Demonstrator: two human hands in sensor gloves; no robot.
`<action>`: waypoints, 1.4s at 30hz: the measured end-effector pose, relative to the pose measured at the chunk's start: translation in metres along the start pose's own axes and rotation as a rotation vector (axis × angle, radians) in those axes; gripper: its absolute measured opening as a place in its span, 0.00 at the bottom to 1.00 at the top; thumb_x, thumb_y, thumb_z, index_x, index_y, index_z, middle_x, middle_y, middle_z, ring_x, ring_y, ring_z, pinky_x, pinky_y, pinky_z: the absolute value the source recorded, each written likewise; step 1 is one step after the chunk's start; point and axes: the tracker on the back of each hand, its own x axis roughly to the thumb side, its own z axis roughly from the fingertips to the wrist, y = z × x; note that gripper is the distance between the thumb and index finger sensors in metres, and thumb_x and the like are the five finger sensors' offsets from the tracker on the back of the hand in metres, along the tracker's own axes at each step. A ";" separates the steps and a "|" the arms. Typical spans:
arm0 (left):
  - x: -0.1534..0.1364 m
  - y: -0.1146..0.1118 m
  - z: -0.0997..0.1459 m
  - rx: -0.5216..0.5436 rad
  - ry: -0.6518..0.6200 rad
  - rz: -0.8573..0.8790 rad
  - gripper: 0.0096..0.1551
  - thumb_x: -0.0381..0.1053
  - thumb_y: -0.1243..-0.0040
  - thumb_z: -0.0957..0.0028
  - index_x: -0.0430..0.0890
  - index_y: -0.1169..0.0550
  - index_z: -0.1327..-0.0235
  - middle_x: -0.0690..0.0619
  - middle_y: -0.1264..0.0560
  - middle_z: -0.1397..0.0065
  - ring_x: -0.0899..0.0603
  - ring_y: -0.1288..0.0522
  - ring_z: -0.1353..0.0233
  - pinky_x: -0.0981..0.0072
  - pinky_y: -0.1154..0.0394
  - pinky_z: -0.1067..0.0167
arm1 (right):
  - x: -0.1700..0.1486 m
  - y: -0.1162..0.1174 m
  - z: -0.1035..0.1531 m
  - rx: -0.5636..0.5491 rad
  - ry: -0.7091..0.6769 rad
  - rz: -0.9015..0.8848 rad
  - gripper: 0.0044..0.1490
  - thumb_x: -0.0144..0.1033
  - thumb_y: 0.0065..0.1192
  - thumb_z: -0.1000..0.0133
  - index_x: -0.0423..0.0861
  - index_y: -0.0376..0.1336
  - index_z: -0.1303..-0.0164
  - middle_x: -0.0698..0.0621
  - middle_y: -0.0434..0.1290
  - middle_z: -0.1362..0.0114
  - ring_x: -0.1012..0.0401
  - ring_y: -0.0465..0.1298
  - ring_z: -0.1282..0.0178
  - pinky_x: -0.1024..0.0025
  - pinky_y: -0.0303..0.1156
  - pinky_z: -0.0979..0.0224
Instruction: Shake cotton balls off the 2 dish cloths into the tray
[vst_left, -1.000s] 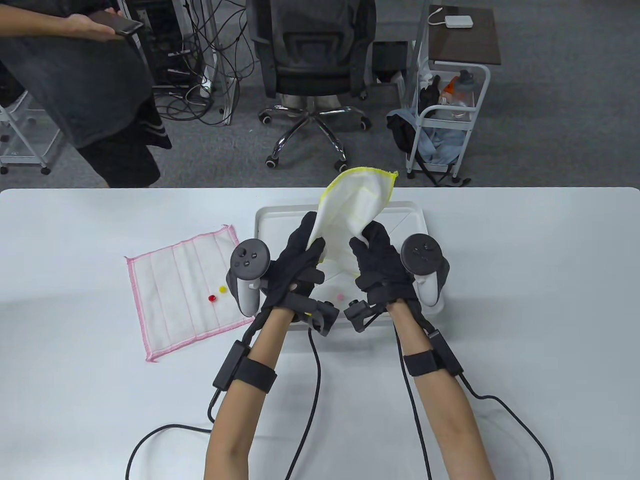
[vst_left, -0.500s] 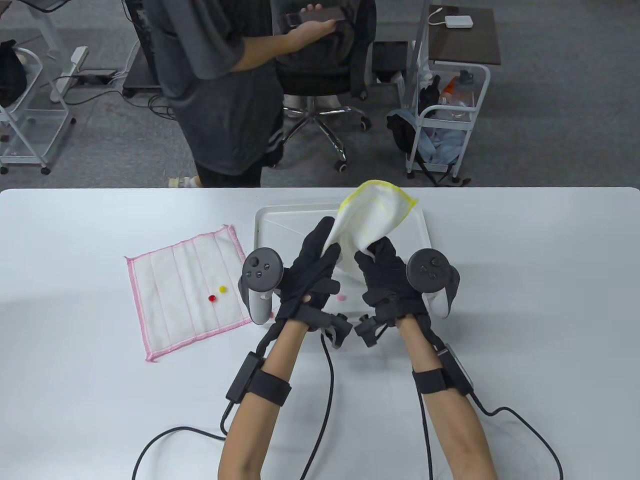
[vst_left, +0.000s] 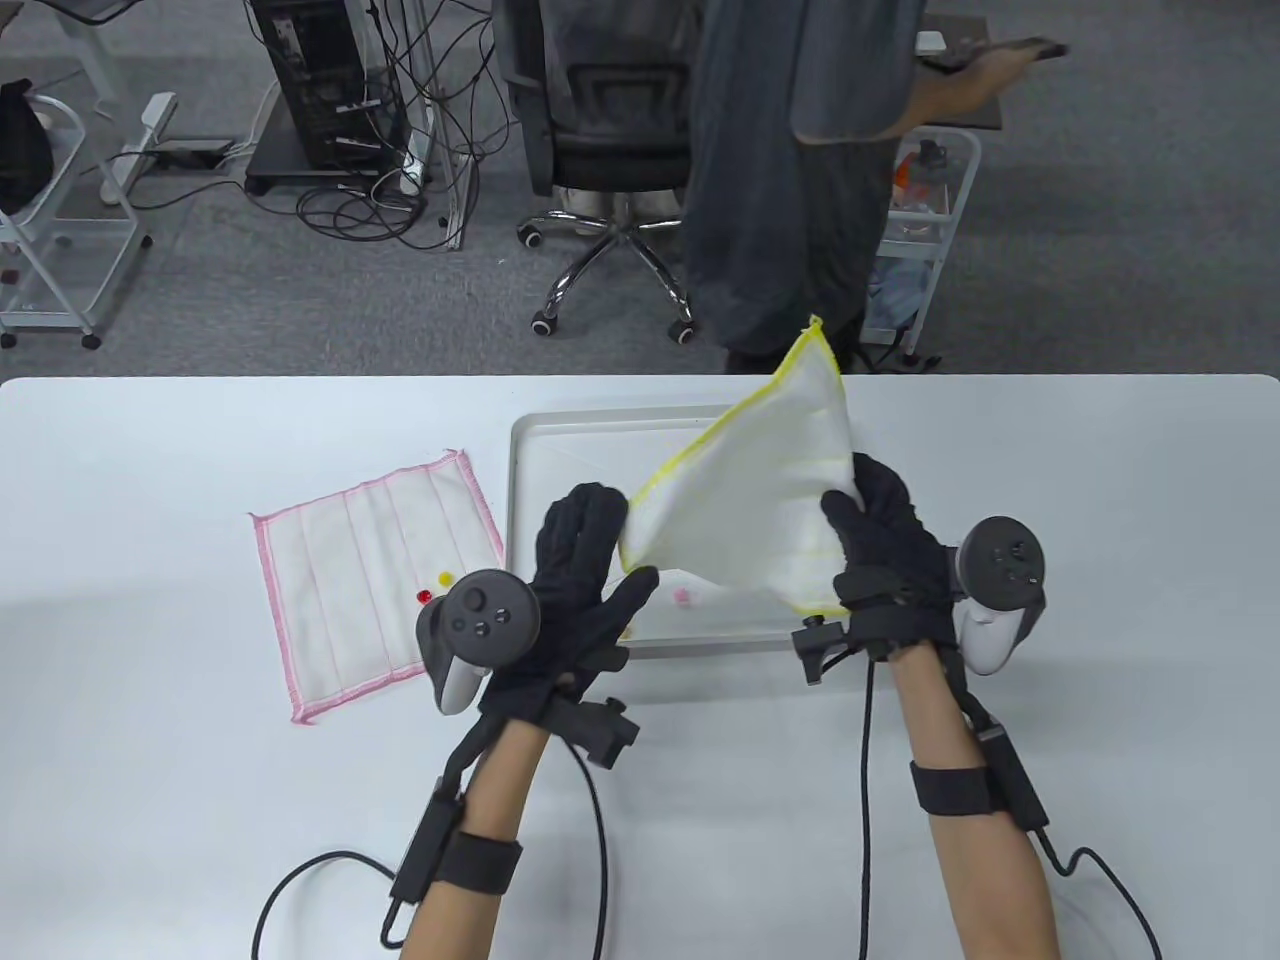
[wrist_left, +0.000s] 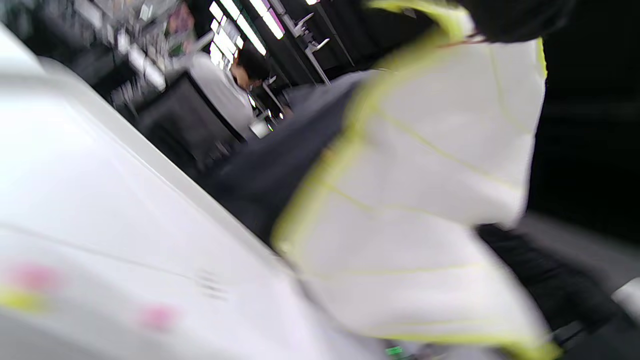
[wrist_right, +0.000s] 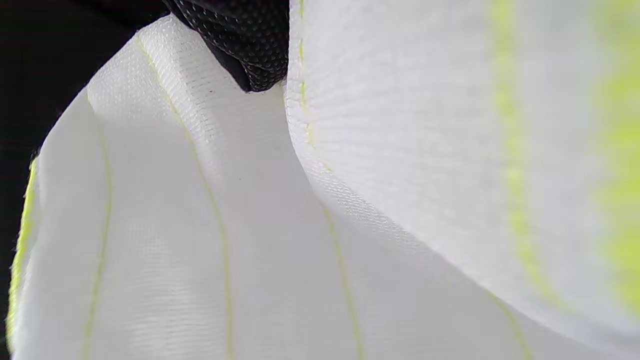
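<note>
Both of my hands hold the yellow-edged dish cloth (vst_left: 750, 500) stretched above the white tray (vst_left: 520, 480). My left hand (vst_left: 618, 552) pinches its left corner and my right hand (vst_left: 848, 497) grips its right edge; the far corner sticks up. A pink cotton ball (vst_left: 683, 597) lies in the tray under the cloth. The pink-edged dish cloth (vst_left: 340, 600) lies flat to the left, with a red ball (vst_left: 425, 597) and a yellow ball (vst_left: 445, 578) on it. The left wrist view shows the yellow-edged cloth (wrist_left: 410, 200) blurred, with pink balls (wrist_left: 157, 317) in the tray (wrist_left: 100, 200). This cloth (wrist_right: 200, 225) fills the right wrist view under a gloved finger (wrist_right: 245, 45).
A person (vst_left: 790, 180) stands just behind the table's far edge, beyond the tray. An office chair (vst_left: 620, 110) and a wire cart (vst_left: 940, 200) are on the floor behind. Cables (vst_left: 600, 840) from my wrists trail over the near table.
My hands moved apart and toward me, pulling the bunched yellow-edged cloth out taut. The person behind the table walked from left to right.
</note>
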 end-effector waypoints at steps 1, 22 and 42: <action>0.000 0.003 0.011 -0.013 0.006 -0.111 0.47 0.72 0.52 0.44 0.62 0.55 0.17 0.49 0.61 0.11 0.30 0.63 0.17 0.27 0.56 0.24 | -0.003 -0.012 -0.001 -0.043 0.029 -0.015 0.25 0.28 0.63 0.41 0.48 0.60 0.34 0.43 0.71 0.31 0.51 0.84 0.52 0.64 0.83 0.56; -0.016 -0.053 0.092 -0.323 0.000 -0.722 0.45 0.78 0.70 0.46 0.63 0.56 0.16 0.47 0.63 0.11 0.31 0.63 0.16 0.28 0.59 0.25 | -0.133 -0.147 -0.011 -0.566 0.564 -0.265 0.32 0.33 0.54 0.39 0.45 0.49 0.25 0.40 0.56 0.20 0.45 0.71 0.28 0.55 0.76 0.33; -0.020 -0.056 0.094 -0.372 0.031 -0.764 0.46 0.79 0.71 0.46 0.63 0.58 0.16 0.47 0.64 0.11 0.31 0.64 0.16 0.27 0.59 0.25 | -0.066 -0.060 0.094 0.364 0.005 1.070 0.51 0.60 0.46 0.41 0.53 0.29 0.20 0.47 0.18 0.18 0.45 0.18 0.23 0.37 0.31 0.21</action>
